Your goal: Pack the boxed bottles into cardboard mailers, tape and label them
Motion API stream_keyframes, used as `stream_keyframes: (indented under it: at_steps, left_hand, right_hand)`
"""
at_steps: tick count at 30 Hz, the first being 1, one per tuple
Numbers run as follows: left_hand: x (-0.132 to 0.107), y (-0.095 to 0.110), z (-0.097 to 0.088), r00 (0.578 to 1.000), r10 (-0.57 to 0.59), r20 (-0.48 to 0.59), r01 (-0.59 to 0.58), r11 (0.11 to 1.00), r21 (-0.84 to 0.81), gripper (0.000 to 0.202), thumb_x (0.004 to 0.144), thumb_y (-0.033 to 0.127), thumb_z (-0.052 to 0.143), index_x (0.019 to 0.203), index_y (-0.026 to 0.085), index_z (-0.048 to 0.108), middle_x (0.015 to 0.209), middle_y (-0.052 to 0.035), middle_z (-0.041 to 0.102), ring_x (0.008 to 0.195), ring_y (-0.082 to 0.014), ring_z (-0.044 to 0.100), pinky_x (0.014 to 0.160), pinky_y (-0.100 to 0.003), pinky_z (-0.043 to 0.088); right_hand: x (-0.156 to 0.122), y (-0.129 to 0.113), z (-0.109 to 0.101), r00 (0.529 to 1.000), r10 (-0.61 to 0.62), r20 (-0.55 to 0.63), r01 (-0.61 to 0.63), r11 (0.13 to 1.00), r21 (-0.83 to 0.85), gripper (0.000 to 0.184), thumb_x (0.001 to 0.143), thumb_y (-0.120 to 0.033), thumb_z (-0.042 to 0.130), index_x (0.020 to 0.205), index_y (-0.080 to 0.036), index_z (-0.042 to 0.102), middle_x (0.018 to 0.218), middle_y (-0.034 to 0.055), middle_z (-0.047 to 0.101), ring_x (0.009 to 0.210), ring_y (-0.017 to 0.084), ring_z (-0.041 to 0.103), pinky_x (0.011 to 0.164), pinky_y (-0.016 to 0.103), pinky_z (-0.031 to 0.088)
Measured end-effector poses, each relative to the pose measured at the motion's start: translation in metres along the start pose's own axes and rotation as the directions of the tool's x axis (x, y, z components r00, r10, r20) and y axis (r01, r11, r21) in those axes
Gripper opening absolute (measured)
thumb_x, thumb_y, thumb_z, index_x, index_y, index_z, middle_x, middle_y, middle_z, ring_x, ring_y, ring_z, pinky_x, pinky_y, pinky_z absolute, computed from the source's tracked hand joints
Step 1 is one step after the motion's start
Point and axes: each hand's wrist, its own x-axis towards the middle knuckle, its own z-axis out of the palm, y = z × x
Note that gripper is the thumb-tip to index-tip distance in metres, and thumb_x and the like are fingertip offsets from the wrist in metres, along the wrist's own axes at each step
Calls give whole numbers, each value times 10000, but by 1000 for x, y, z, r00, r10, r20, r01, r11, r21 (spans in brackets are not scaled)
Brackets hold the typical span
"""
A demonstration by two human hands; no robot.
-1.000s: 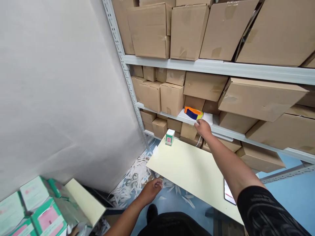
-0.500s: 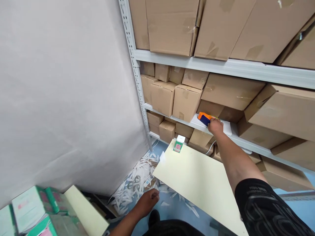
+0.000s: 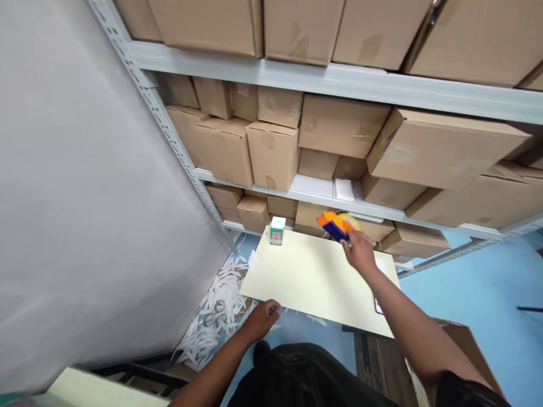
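My right hand [image 3: 360, 250] is closed around an orange and dark blue tape dispenser [image 3: 331, 225] with a yellowish roll on it. It is held in the air above the far side of a pale yellow tabletop [image 3: 314, 277]. At the table's near edge, my left hand [image 3: 263, 317] is loosely curled with nothing visible in it. A small green and white box [image 3: 277, 232] stands upright at the table's far left corner.
Metal shelving [image 3: 365, 80] full of cardboard boxes [image 3: 274, 154] rises behind the table. A small white stack [image 3: 343, 189] sits on the middle shelf. White paper strips [image 3: 212, 322] litter the floor at left, beside a grey wall [image 3: 76, 198]. A dark-edged flat object [image 3: 378, 306] lies at the table's right.
My right hand has lifted the tape dispenser off the shelf and brought it back over the table. The view has turned to the right. My left hand stays curled near the table edge.
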Motion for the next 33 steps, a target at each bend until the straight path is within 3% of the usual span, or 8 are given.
stream_keyframes:
  at_steps: [4,7,11,16,23,28,33]
  left_hand:
    - [13,19,14,999,34,34,-35,999,30,295,854,430,614,1024,207,704,1010,-73,761,983,-251,706,887,-338,514]
    - [15,25,24,998,35,51,-37,999,36,281,853,425,621,1018,213,705,996,-60,763,974,-240,701,884,-326,513]
    - [10,27,34,998,6,70,-11,997,78,280,850,395,611,1034,205,705,1022,-63,764,993,-245,697,892,-326,513]
    - [-5,21,37,997,-50,65,41,989,141,282,853,345,585,1056,185,697,1041,-72,757,990,-231,697,899,-308,506]
    - [-21,12,35,996,-92,17,89,986,138,294,840,367,591,1057,198,696,1011,-55,762,985,-237,701,899,-314,510]
    - [-23,12,44,997,-71,-12,72,991,110,304,829,363,614,1066,194,702,1018,-56,764,979,-235,704,902,-315,514]
    - [-25,24,60,998,-18,-57,23,996,91,267,835,335,604,1030,185,706,999,-62,763,942,-226,704,870,-311,519]
  right_hand:
    - [-99,39,56,979,119,165,-112,992,-54,377,983,-325,489,1292,-170,639,1287,184,683,1190,349,586,1022,458,400]
    - [-148,59,96,950,173,260,-159,984,-74,359,966,-268,499,1276,-177,655,1281,187,692,1206,343,589,1014,457,402]
    - [-179,80,134,917,248,312,-218,967,-130,377,960,-234,493,1299,-182,650,1280,173,696,1237,328,581,1026,451,389]
    - [-186,99,161,870,288,401,-214,952,-219,411,956,-188,472,1317,-163,666,1288,173,688,1249,294,582,1031,385,383]
    - [-185,107,168,865,265,427,-209,962,-175,458,917,-173,491,1333,-204,679,1319,166,668,1285,307,564,1037,400,394]
    - [-189,100,151,936,197,290,-186,980,-65,541,873,-236,562,1411,-238,624,1444,152,594,1363,334,511,1093,447,401]
    - [-198,78,126,972,81,219,-113,984,135,489,899,-313,571,1364,-194,661,1326,167,673,1277,351,594,1093,472,452]
